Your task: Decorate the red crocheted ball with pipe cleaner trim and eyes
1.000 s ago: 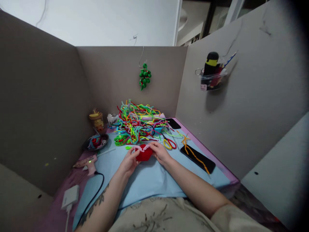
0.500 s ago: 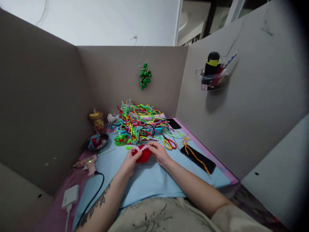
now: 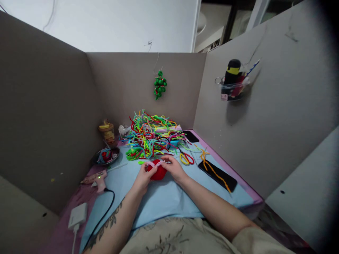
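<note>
My left hand [image 3: 143,178] and my right hand [image 3: 173,168] both grip a small red fuzzy piece [image 3: 158,173] over the light blue sheet [image 3: 159,201]. A pale pink pipe cleaner [image 3: 156,163] runs along the top of the red piece, pinched between the fingers of both hands. Just behind them lies a big tangled pile of coloured pipe cleaners [image 3: 153,134]. A green pipe-cleaner figure [image 3: 134,153] sits at the pile's front left.
Cardboard walls enclose the desk. A glue gun [image 3: 95,178] with cable and white adapter [image 3: 76,215] lies left, beside a dark bowl [image 3: 106,156]. Scissors [image 3: 185,157], an orange pipe cleaner across a black phone [image 3: 218,175], and a second phone [image 3: 190,136] lie right.
The red piece has been turned a little in my hands and the pink pipe cleaner shifted along its top. The camera tilted slightly.
</note>
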Demonstrator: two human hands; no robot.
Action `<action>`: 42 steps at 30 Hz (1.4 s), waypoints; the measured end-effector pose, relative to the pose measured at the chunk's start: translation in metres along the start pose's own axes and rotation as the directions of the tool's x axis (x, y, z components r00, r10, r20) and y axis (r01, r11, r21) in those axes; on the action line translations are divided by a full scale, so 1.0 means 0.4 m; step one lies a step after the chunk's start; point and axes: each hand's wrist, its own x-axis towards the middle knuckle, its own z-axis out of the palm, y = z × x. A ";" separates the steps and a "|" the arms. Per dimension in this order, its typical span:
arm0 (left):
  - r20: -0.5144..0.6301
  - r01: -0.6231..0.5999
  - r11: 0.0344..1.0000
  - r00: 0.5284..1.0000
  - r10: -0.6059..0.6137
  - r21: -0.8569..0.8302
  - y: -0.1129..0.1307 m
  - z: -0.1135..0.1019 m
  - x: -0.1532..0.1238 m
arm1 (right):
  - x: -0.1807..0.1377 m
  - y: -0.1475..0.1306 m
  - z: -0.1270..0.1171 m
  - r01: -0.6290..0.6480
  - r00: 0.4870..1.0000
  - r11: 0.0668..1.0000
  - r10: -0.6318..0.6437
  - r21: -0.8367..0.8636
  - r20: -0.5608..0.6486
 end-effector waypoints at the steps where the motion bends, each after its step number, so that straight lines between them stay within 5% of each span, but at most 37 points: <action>1: -0.018 -0.003 1.000 1.000 0.003 0.016 0.001 0.002 -0.001 | 0.000 0.001 0.000 0.006 1.000 1.000 -0.005 -0.016 0.006; 8: -0.146 -0.023 0.993 0.988 0.040 0.120 -0.014 0.001 0.003 | 0.001 0.009 0.002 0.067 0.998 0.994 -0.067 -0.087 0.009; 12: -0.107 -0.030 0.997 0.994 0.037 0.071 -0.018 -0.001 0.009 | 0.005 0.008 0.000 0.072 0.996 0.991 -0.077 -0.114 -0.041; 20: 0.048 0.292 0.943 0.957 -0.288 -0.162 0.010 -0.021 0.013 | 0.006 -0.011 -0.004 0.005 1.000 1.000 -0.005 0.000 -0.013; 35: 0.051 0.231 0.928 0.973 -0.226 -0.294 -0.015 -0.025 0.039 | 0.003 -0.010 0.004 -0.048 0.999 0.994 0.050 0.098 -0.017; 42: 0.111 0.310 0.873 0.950 -0.290 -0.377 -0.009 -0.029 0.052 | 0.012 -0.013 0.001 -0.162 0.984 0.919 0.177 0.360 -0.009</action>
